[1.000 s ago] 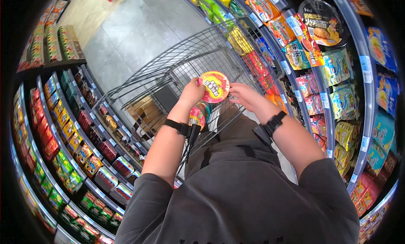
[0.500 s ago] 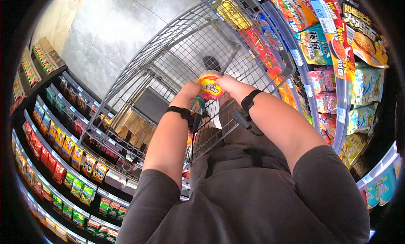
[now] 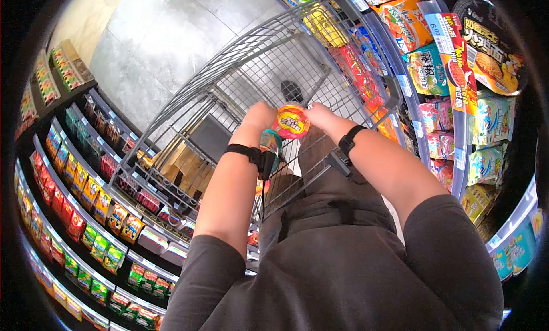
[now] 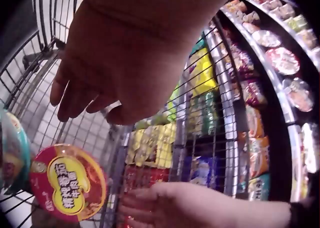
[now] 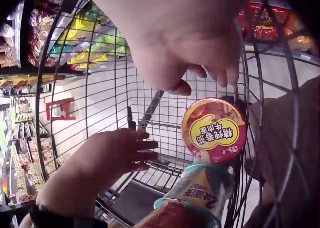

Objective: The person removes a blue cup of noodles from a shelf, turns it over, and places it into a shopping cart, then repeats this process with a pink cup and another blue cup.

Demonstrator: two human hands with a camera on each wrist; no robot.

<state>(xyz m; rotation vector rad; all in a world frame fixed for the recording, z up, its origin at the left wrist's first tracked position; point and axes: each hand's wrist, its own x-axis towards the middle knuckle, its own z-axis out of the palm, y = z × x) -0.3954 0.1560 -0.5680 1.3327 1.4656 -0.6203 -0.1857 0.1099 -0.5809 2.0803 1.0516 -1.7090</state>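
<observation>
A red instant noodle cup (image 3: 291, 122) with a yellow label on its lid stands inside the wire shopping cart (image 3: 394, 96), lid facing up. My left hand (image 3: 260, 116) hovers just left of it, fingers loosely bent and apart from the cup in the left wrist view. On the other side is my right hand (image 3: 322, 117), its relaxed fingers holding nothing. Both hands are above the cart basket. Right beside the cup lies a teal-rimmed cup package (image 5: 200, 188), partly covered by my left wrist in the head view.
Shelves of bagged noodles (image 3: 437, 114) run close along the cart's right side. On the left are shelves of small colourful packets (image 3: 71, 216). A dark panel (image 3: 204, 138) and brown cardboard (image 3: 182, 174) show at the cart's left. Grey tiled floor (image 3: 154, 51) stretches ahead.
The noodle cup, held between both hands earlier, has gone down into the cart. My hands have let go and moved apart to either side of it.
</observation>
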